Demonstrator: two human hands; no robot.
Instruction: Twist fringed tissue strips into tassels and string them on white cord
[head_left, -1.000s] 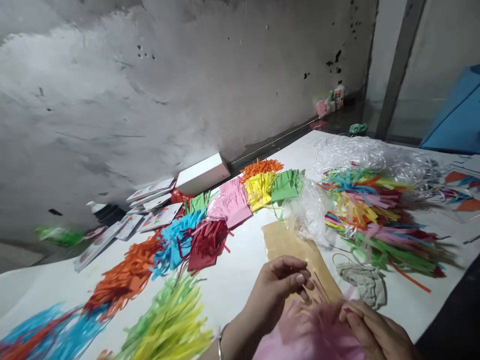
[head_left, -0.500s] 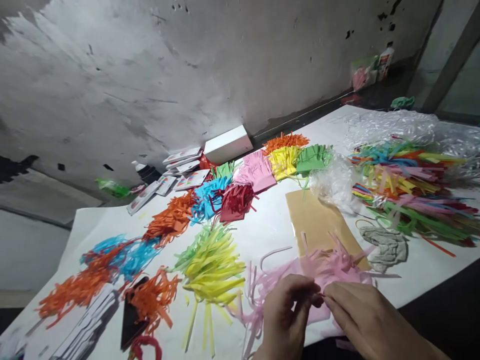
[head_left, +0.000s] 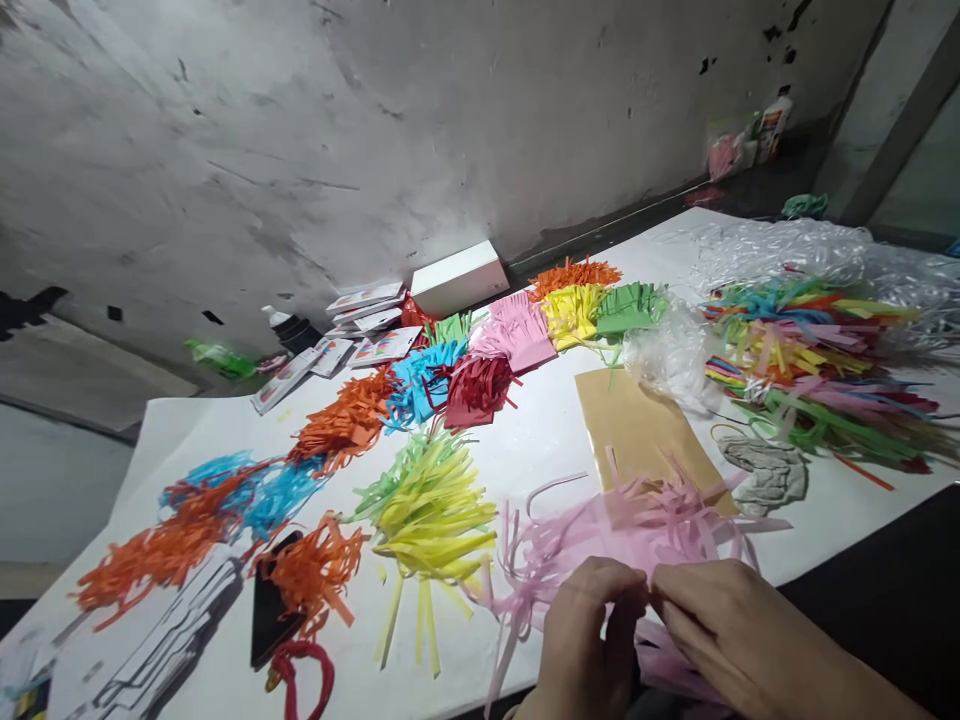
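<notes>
Hands (head_left: 652, 630) on pink paper strips (head_left: 600, 530)

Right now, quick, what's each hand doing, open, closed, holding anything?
Left hand: closed, pinching the pink paper strips.
Right hand: closed, fingertips pinching the same pink paper strips.

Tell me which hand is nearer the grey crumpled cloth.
Right. The right hand lies below the grey crumpled cloth, toward the near table edge; the left hand sits farther left, both pinching pink paper strips.
</notes>
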